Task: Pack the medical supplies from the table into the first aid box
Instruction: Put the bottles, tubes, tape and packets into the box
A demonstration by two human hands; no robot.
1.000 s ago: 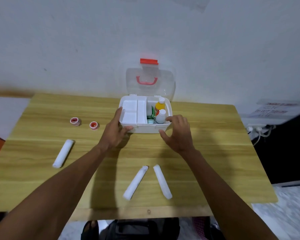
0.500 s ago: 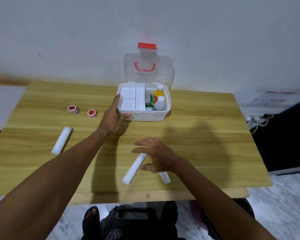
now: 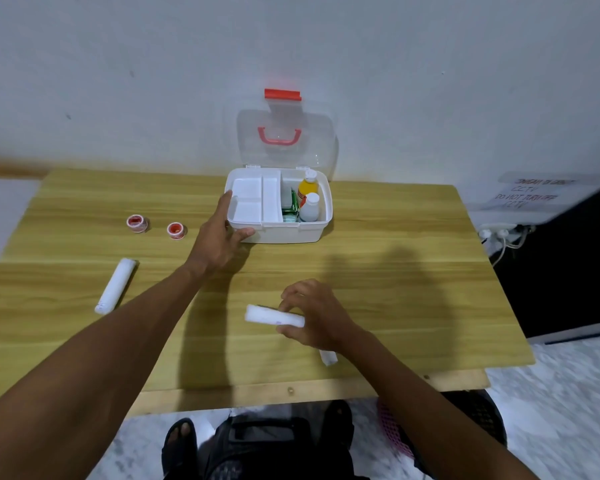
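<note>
The white first aid box (image 3: 305, 233) stands open at the table's far middle, its clear lid (image 3: 286, 140) upright against the wall. Inside sit a white tray, a yellow bottle (image 3: 307, 185), a white bottle (image 3: 309, 207) and a green packet (image 3: 290, 209). My left hand (image 3: 219, 239) grips the box's front left corner. My right hand (image 3: 314, 315) holds a white bandage roll (image 3: 274, 315) just above the table, near the front. A second roll (image 3: 328, 356) lies mostly hidden under that hand. A third roll (image 3: 115, 285) lies at the left. Two red tape rolls (image 3: 137, 223) (image 3: 176, 230) sit left of the box.
The wooden table (image 3: 413, 289) ends at a front edge close to my knees. A white wall rises right behind the box. At the right, past the table, are a power strip with cables (image 3: 503, 233) and a dark cabinet.
My right hand left the box, came back to the front of the table and closed on one bandage roll, lifting it. The left hand stayed on the box.
</note>
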